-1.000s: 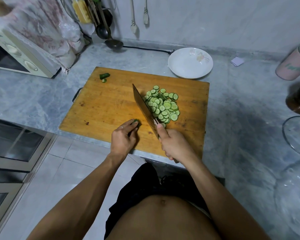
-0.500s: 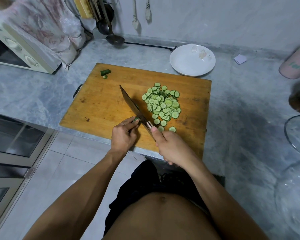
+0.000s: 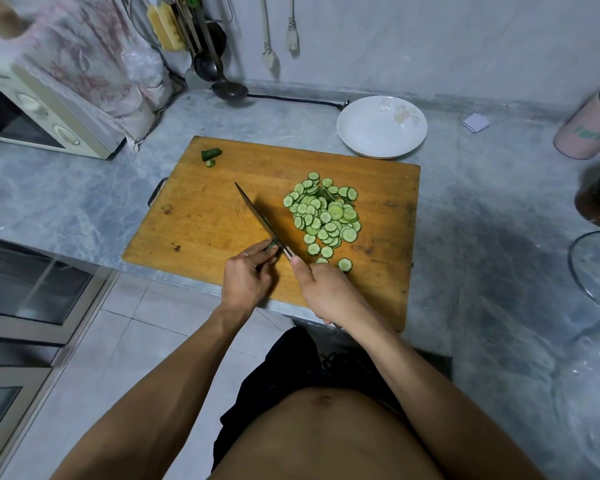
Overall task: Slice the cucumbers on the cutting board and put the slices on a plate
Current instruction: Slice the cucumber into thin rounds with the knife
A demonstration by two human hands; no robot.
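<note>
One knife [image 3: 257, 214], one plate [image 3: 381, 128], two cucumber ends [image 3: 211, 154], one slice heap [image 3: 326, 213].

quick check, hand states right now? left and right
Left hand: closed, pinching the last cucumber stub against the cutting board.
Right hand: closed around the knife handle, blade next to the stub.

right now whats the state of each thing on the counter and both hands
left hand: pinches the cucumber stub on the board
right hand: grips the knife
knife: blade down beside the stub, tip pointing away
cucumber slices: cut, piled on the cutting board
cut-off ends: at the board's far left corner
plate: holds no slices, behind the board
</note>
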